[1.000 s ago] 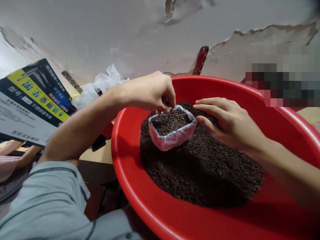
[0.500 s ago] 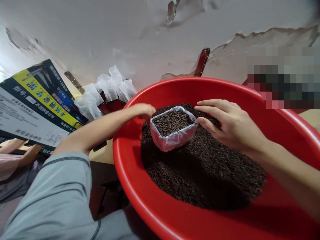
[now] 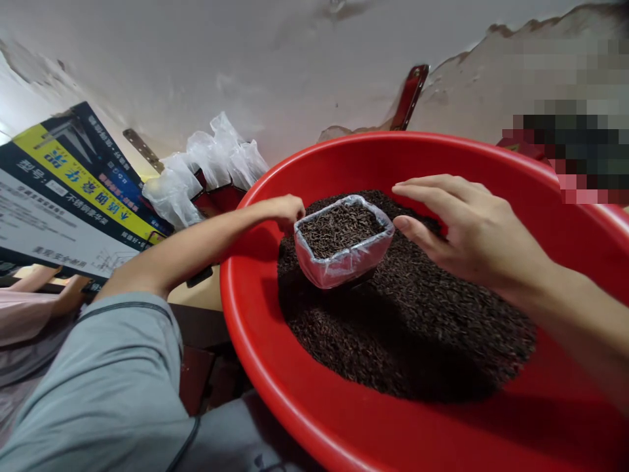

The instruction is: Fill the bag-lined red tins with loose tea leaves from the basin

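Observation:
A big red basin [image 3: 275, 367] holds a heap of dark brown grains [image 3: 403, 328]. On the heap stands a small square container lined with clear plastic [image 3: 344, 262], filled with the same grains. My left hand [image 3: 287, 210] reaches down beside the container's left far corner, with its fingers hidden behind the rim. My right hand [image 3: 472, 229] hovers at the container's right side, fingers stretched out and apart, the thumb close to the rim, holding nothing.
A printed cardboard box [image 3: 63, 196] leans at the left. Crumpled clear plastic bags [image 3: 206, 170] lie behind the basin's left rim. A peeling white wall [image 3: 246, 65] rises behind. My grey-clad knee [image 3: 108, 387] is at the lower left.
My left hand has dropped from pinching the liner at the container's far rim to a low spot behind its left corner. The right hand has stayed beside the container.

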The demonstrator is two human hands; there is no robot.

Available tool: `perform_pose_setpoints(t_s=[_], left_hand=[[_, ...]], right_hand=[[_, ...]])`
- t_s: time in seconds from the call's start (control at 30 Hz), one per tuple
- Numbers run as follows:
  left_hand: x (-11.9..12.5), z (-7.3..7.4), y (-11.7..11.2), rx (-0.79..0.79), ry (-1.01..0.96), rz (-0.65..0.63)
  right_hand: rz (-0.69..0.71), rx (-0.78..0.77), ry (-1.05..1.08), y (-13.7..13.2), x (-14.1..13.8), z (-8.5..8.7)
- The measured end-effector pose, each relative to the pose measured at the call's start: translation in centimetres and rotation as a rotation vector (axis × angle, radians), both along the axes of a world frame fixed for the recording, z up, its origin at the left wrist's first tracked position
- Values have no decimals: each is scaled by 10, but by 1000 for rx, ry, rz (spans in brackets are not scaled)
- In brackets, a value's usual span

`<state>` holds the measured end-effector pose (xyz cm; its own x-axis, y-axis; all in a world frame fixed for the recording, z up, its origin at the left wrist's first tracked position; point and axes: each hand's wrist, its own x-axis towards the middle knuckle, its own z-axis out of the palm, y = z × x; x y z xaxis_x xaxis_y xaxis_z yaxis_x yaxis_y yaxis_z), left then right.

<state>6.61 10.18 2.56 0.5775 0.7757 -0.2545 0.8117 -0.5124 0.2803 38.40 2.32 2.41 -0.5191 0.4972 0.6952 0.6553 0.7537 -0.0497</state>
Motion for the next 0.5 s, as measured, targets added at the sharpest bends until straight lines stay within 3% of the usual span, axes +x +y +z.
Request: perform_pose_setpoints(t_s=[0.1,0.2,0.27,0.37,0.5], left_hand=[[2,49,-2,-187,-24,165],[17,98,-19,-40,-112,90],[30,122,-36,38,-54,50],[49,141,-57,112,68,-55],[62,147,-67,109,145,-178]], right_hand=[[-18,-10,-10,1,3,0],[-27,-58,-19,4,7,-2],[-29,-67,-16,5,8,-3],[-22,-52,-14,6,8,-4],[-29,-25,-16,5,7,-3]])
